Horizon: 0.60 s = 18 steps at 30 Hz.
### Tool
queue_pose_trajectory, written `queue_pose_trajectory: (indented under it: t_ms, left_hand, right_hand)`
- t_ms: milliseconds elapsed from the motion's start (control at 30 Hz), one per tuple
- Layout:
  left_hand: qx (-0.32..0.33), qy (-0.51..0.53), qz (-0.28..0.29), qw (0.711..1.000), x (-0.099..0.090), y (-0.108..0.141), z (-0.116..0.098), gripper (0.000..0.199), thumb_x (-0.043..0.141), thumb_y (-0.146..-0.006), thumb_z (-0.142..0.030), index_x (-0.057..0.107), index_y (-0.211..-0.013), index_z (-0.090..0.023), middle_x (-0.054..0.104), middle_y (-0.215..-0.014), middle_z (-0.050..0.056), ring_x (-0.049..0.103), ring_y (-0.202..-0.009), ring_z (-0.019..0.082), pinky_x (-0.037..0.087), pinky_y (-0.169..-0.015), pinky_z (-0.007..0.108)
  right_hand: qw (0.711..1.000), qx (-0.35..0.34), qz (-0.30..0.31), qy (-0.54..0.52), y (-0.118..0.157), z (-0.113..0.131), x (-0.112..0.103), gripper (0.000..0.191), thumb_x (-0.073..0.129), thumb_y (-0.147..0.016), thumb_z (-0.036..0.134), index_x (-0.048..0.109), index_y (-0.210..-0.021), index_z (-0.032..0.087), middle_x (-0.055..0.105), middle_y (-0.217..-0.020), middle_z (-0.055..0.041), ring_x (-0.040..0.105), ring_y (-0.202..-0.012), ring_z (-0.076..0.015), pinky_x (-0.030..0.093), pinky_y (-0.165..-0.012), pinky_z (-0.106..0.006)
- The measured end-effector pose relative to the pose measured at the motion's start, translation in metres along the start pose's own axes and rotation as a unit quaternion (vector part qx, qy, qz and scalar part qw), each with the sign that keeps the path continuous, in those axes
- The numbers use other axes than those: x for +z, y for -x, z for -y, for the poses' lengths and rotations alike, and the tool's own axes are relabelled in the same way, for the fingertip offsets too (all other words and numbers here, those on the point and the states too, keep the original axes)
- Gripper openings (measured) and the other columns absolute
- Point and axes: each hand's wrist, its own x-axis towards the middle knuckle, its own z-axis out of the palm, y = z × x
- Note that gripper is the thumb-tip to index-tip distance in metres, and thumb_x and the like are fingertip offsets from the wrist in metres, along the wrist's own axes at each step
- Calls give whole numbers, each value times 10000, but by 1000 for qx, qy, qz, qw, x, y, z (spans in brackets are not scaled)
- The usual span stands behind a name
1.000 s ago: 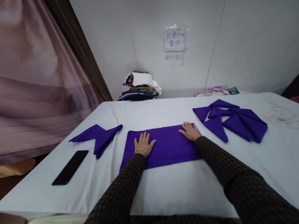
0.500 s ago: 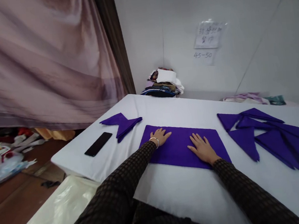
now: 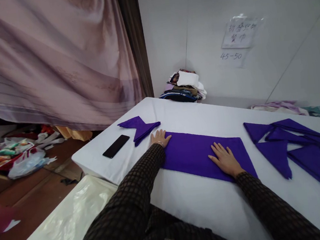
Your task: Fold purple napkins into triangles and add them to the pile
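A purple cloth (image 3: 194, 150), laid out flat as a long rectangle, is in front of me on the white-covered table (image 3: 194, 116). My left hand (image 3: 161, 138) rests with fingers spread on its left end, a bracelet at the wrist. Toward the cloth's right side, my right hand (image 3: 225, 159) lies flat with its fingers apart. Neither hand grips anything. Just beyond my left hand is a folded purple cloth (image 3: 142, 129) with pointed ends. Several more folded purple cloths (image 3: 304, 142) overlap on the table at the right.
A black phone (image 3: 116, 146) lies at the table's left side. Folded clothes (image 3: 183, 86) are piled by the wall, below a paper sign (image 3: 238, 34). A plastic-covered surface (image 3: 80, 210) adjoins at the lower left. Bags (image 3: 28, 164) sit on the floor.
My left hand has slid left across the purple cloth to its left end. My right hand stays on the right part. The camera view has turned slightly left.
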Motion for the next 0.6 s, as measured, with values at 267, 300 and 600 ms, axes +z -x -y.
queue_pose_trajectory:
  t_ms: [267, 300, 600]
  left_hand:
    - [156, -10, -46, 987, 9, 59, -16, 719, 216, -864, -653, 280, -1437, -223, 187, -1539, 59, 113, -1413, 267, 63, -1127, 511]
    - [184, -9, -36, 982, 14, 70, -18, 725, 215, -859, -664, 286, -1434, -229, 205, -1535, 54, 121, -1412, 257, 61, -1130, 502]
    - [189, -23, -15, 982, 26, 83, -17, 723, 211, -869, -649, 270, -1442, -214, 217, -1529, 61, 143, -1409, 254, 108, -1122, 517]
  right_hand:
    - [1000, -1, 3, 10, -1, -4, 4, 660, 220, -917, 560, 314, -1430, 155, 260, -1508, -99, 162, -1399, -250, 137, -1105, -493]
    - [1000, 0, 8, 7, -2, -5, 2, 658, 223, -917, 558, 312, -1431, 157, 256, -1510, -98, 158, -1400, -250, 137, -1105, -495]
    - [997, -18, 26, -73, 0, 85, -29, 711, 243, -899, 609, 276, -1447, 157, 168, -1531, -126, 76, -1409, -292, 66, -1091, -554]
